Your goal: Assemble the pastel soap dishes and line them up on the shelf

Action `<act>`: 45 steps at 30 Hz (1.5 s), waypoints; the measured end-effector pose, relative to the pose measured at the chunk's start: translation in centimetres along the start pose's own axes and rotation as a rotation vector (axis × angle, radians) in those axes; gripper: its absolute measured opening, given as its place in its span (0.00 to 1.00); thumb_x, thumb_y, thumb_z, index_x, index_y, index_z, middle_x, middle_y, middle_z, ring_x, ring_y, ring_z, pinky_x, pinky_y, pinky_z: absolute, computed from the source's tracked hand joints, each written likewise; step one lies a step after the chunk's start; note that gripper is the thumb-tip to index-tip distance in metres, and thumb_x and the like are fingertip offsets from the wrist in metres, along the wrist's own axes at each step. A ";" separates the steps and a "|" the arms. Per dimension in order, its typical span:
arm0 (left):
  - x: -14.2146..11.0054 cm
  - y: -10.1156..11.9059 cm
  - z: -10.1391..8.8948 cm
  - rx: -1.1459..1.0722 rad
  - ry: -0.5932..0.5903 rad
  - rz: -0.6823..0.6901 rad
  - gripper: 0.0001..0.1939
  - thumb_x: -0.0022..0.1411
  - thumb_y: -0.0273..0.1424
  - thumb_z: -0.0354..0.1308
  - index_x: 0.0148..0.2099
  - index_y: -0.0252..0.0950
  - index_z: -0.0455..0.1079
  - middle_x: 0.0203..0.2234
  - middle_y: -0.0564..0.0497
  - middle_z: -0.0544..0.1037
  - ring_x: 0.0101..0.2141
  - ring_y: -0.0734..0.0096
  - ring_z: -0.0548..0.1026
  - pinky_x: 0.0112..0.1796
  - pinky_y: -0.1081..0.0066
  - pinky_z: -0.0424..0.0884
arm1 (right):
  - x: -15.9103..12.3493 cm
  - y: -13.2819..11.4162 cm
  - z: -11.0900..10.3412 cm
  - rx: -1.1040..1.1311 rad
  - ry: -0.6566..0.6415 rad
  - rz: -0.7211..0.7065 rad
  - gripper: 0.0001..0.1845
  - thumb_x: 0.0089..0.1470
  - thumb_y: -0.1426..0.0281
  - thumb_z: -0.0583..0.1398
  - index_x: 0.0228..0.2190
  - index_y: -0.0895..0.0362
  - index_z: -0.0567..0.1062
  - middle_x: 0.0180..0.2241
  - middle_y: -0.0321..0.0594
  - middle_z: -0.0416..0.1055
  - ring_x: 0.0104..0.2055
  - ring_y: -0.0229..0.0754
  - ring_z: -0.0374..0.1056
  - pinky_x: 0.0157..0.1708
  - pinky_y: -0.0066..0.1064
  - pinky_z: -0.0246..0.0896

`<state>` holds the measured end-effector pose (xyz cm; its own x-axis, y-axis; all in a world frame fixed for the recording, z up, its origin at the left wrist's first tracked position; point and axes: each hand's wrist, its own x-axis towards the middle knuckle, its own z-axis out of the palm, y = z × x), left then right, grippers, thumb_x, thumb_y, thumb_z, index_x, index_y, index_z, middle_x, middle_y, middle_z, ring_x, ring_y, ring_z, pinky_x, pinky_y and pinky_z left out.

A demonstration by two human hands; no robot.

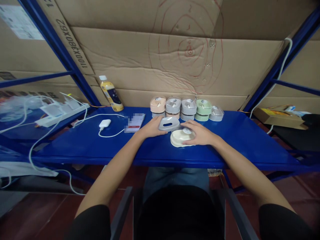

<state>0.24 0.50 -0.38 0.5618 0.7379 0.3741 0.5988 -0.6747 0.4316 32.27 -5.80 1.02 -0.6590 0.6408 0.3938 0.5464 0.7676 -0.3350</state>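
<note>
My left hand (150, 128) grips a grey lid (169, 123), held tilted just above the blue table (105, 146). My right hand (200, 133) rests curled over a cream oval container (180, 138) standing on the table, fingers closed on its top. Behind both hands stands a row of several small lidded containers: an orange one (157, 105), two grey ones (173, 106), a green one (203, 108) and a clear one (216, 113).
A phone (134, 122) lies left of my left hand, with a white charger and cable (104, 124) beside it. A yellow bottle (111, 93) stands at the back left. A power strip (61, 111) sits far left. Cardboard boxes (175, 56) form the wall behind.
</note>
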 end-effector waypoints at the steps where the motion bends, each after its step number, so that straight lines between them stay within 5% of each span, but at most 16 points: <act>1: 0.0 0.3 -0.1 -0.006 0.014 0.006 0.42 0.54 0.44 0.75 0.67 0.38 0.67 0.64 0.35 0.77 0.63 0.36 0.76 0.64 0.40 0.72 | 0.0 0.3 0.0 -0.001 0.038 0.025 0.47 0.54 0.46 0.74 0.68 0.52 0.73 0.60 0.53 0.74 0.61 0.63 0.74 0.63 0.60 0.72; 8: -0.3 3.7 -0.1 -0.105 0.087 0.054 0.51 0.55 0.48 0.77 0.73 0.37 0.61 0.68 0.34 0.74 0.66 0.37 0.73 0.66 0.43 0.70 | 0.0 1.1 -1.0 -0.029 0.325 0.121 0.48 0.55 0.42 0.72 0.69 0.50 0.72 0.61 0.53 0.73 0.63 0.65 0.72 0.64 0.63 0.69; 12: -0.4 5.3 1.4 -0.208 0.043 0.080 0.65 0.50 0.49 0.81 0.79 0.38 0.49 0.68 0.31 0.73 0.67 0.34 0.72 0.66 0.39 0.69 | 0.0 0.7 -1.4 -0.008 0.236 0.021 0.49 0.53 0.43 0.73 0.70 0.47 0.72 0.61 0.51 0.73 0.64 0.64 0.71 0.66 0.62 0.68; 17: -0.3 6.0 3.0 -0.301 0.068 0.098 0.72 0.47 0.48 0.83 0.81 0.38 0.42 0.63 0.32 0.76 0.65 0.36 0.75 0.65 0.40 0.70 | 0.0 0.4 -1.0 0.015 0.156 -0.013 0.50 0.53 0.43 0.74 0.70 0.48 0.72 0.62 0.52 0.72 0.65 0.65 0.71 0.67 0.62 0.67; 34: -0.6 7.5 3.1 -0.324 -0.034 0.038 0.71 0.49 0.49 0.82 0.82 0.41 0.43 0.65 0.34 0.75 0.67 0.35 0.73 0.66 0.40 0.69 | 0.0 -0.6 -1.1 -0.018 0.039 0.001 0.48 0.54 0.43 0.73 0.70 0.48 0.72 0.58 0.50 0.73 0.59 0.63 0.74 0.61 0.56 0.73; 45: -1.0 7.6 2.9 -0.271 -0.091 0.035 0.72 0.46 0.51 0.82 0.81 0.40 0.44 0.76 0.31 0.61 0.74 0.31 0.62 0.70 0.38 0.64 | 0.3 -1.3 -1.6 -0.018 -0.002 -0.018 0.48 0.54 0.42 0.72 0.70 0.48 0.73 0.59 0.49 0.74 0.58 0.61 0.75 0.60 0.53 0.73</act>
<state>5.92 -5.43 0.14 0.6360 0.7010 0.3227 0.4107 -0.6615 0.6275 32.24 -6.60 2.92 -0.6696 0.6268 0.3984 0.5435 0.7791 -0.3123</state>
